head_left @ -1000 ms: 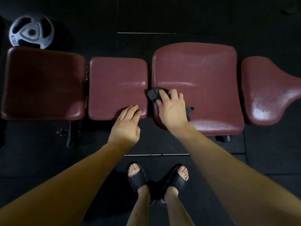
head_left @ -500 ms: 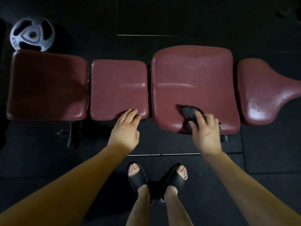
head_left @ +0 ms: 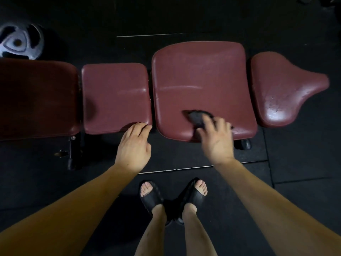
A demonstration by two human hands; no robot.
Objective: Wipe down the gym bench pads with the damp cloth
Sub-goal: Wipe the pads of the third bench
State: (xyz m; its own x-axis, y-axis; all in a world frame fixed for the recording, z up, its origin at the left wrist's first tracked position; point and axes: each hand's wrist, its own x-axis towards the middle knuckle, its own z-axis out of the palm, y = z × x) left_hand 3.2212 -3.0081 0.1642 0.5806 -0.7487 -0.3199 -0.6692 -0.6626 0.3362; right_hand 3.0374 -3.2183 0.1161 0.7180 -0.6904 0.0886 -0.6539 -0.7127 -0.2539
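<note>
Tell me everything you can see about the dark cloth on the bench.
The cloth is dark, almost black, and looks soft and bunched up rather than spread flat. It lies on the near part of the large red pad, close to its front edge. The right hand presses on it from above with spread fingers and hides its near half; a small dark corner peeks out to the right of the hand. The picture is blurred there, so its weave and dampness cannot be judged. Nothing else touches it.

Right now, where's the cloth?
The cloth is under the right hand, on the big pad's near edge, right of centre.
</note>
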